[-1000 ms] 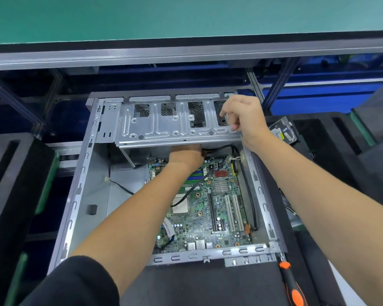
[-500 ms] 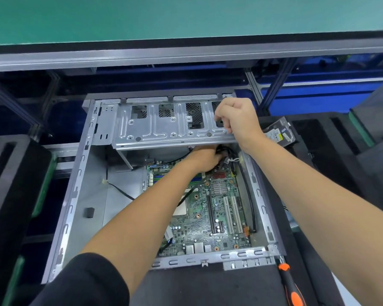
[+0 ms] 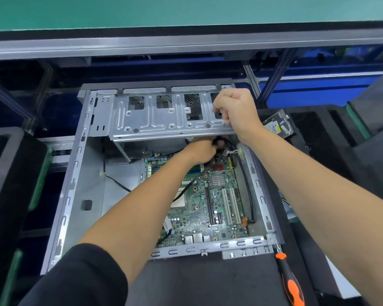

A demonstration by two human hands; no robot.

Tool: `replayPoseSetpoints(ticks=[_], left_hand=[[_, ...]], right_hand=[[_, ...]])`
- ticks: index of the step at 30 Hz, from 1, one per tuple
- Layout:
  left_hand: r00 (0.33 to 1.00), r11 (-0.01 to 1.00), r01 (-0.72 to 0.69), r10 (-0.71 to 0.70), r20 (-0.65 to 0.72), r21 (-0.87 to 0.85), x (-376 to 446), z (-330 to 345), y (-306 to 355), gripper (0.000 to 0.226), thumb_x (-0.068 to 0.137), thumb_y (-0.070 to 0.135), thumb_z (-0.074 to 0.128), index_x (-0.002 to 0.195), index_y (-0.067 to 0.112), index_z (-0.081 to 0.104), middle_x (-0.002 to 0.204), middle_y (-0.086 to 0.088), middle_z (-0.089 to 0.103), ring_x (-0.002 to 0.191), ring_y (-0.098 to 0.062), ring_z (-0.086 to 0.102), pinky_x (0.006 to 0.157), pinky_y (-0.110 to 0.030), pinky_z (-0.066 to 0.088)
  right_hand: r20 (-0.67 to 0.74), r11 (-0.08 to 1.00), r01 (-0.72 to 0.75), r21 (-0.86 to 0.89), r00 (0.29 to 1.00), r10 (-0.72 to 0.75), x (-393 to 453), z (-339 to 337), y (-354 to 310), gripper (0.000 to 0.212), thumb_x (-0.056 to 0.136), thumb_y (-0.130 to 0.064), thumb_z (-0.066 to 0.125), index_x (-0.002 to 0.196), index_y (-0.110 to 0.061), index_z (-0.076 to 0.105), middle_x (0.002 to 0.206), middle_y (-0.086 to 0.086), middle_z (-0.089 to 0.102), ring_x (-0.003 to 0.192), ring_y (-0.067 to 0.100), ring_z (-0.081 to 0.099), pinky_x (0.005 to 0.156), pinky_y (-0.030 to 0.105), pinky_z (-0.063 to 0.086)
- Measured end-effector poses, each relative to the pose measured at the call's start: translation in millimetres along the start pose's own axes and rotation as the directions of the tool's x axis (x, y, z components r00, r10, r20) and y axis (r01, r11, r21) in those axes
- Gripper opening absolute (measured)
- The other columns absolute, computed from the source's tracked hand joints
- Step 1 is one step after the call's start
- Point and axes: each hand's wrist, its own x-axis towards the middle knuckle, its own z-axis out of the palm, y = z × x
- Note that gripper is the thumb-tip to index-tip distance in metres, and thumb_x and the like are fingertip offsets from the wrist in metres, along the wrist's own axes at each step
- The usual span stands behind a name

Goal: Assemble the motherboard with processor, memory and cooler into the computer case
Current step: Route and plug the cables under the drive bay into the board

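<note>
An open grey computer case (image 3: 75,195) lies flat on a dark mat. A green motherboard (image 3: 199,202) sits in its right half, with an empty processor socket (image 3: 179,200) and white expansion slots. A hinged silver drive cage (image 3: 164,120) spans the far end of the case. My right hand (image 3: 236,111) grips the cage's right end with curled fingers. My left hand (image 3: 205,150) reaches under the cage's front edge and holds a bundle of black cables (image 3: 219,143); its fingertips are partly hidden.
An orange-and-black screwdriver (image 3: 290,281) lies on the mat at the case's near right corner. A hard drive (image 3: 276,125) rests on black foam to the right. Black foam trays flank both sides. A green-topped bench edge runs across the back.
My left hand moved right along the far edge of the board and took hold of the black cables. My right hand stayed on the drive cage.
</note>
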Motion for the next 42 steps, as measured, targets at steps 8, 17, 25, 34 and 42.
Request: replayPoseSetpoints(ticks=[8,17,25,34,42], left_hand=[[0.996,0.965,-0.059,0.041,0.077,0.254,-39.7,-29.3,6.6,0.024,0.098,0.021,0.043,0.114,0.008,0.054,0.103,-0.007,0.058,0.084,-0.022,0.05,0.07,-0.03,0.039],[0.864,0.6,0.43,-0.49,-0.115,0.675,-125.3,-82.6,-68.9,0.035,0.088,0.0,0.041,0.121,0.004,0.05,0.113,-0.011,0.056,0.096,-0.029,0.057,0.073,-0.035,0.045],[0.832,0.6,0.331,-0.55,0.075,0.729,-124.6,-66.8,-98.9,0.054,0.078,0.008,0.072,0.127,0.003,0.05,0.13,-0.014,0.05,0.112,-0.031,0.056,0.088,-0.037,0.051],[0.865,0.623,0.278,-0.494,0.093,0.731,-124.8,-60.4,-103.3,0.03,0.084,-0.003,0.049,0.109,0.007,0.061,0.115,-0.008,0.061,0.102,-0.026,0.06,0.08,-0.034,0.051],[0.87,0.708,0.328,-0.485,0.092,0.626,-120.1,-60.1,-108.4,0.024,0.077,-0.003,0.066,0.093,0.014,0.065,0.103,-0.003,0.069,0.097,-0.021,0.064,0.081,-0.033,0.053]], right_hand=[[0.005,0.999,0.027,-0.033,1.0,-0.027,1.9,1.3,4.1,0.023,0.073,-0.004,0.055,0.065,0.018,0.053,0.044,0.0,0.033,0.045,0.011,0.03,0.053,0.025,0.028],[0.032,0.969,0.064,-0.239,0.998,-0.058,-1.8,7.1,7.4,0.021,0.07,-0.016,0.054,0.063,0.004,0.057,0.06,0.02,0.044,0.059,0.023,0.038,0.061,0.035,0.034],[0.028,0.946,0.051,-0.319,0.999,-0.044,-5.2,8.5,5.1,0.025,0.072,-0.017,0.054,0.067,0.007,0.058,0.058,0.013,0.042,0.057,0.021,0.034,0.058,0.03,0.029],[0.013,0.94,0.036,-0.34,0.999,-0.034,-4.6,8.9,6.1,0.025,0.072,-0.02,0.055,0.067,0.004,0.058,0.055,0.005,0.04,0.056,0.017,0.033,0.056,0.028,0.029],[0.0,0.941,0.028,-0.337,1.0,-0.03,-3.9,8.9,7.5,0.022,0.073,-0.016,0.057,0.066,0.004,0.056,0.056,0.006,0.041,0.056,0.016,0.033,0.056,0.027,0.03]])
